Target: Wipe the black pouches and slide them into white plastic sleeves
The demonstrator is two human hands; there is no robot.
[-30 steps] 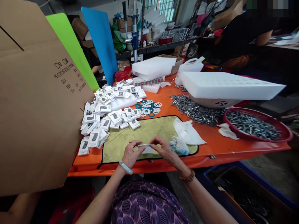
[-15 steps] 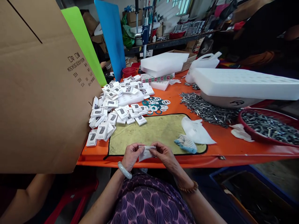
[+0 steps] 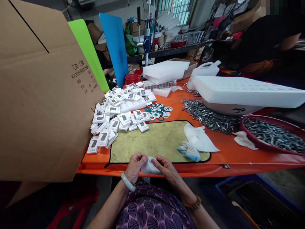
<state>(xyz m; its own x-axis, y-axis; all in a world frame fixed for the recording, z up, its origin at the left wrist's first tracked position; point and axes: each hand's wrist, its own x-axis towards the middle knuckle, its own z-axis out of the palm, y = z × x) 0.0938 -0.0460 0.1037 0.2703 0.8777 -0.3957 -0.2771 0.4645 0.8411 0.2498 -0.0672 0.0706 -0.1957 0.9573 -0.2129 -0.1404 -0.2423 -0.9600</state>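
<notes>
Between my two hands is a small piece of thin white tissue-like material, held at the table's near edge. My left hand, with a pale bangle on the wrist, pinches its left side. On the other side my right hand grips it between thumb and fingers. Whether anything lies inside the white piece I cannot tell. Just beyond lies a yellow-green cloth mat with black edging. On its right part rest a blue-and-white crumpled glove or rag and a flat white sheet.
Several small white boxes are heaped at left beside a large cardboard carton. Teal and white rings lie behind the mat. At right are loose metal pins, a red basket of metal parts and white foam.
The white piece now looks more spread out, its top edge higher between my hands. My head view has tilted up slightly, so everything sits lower in the picture.
</notes>
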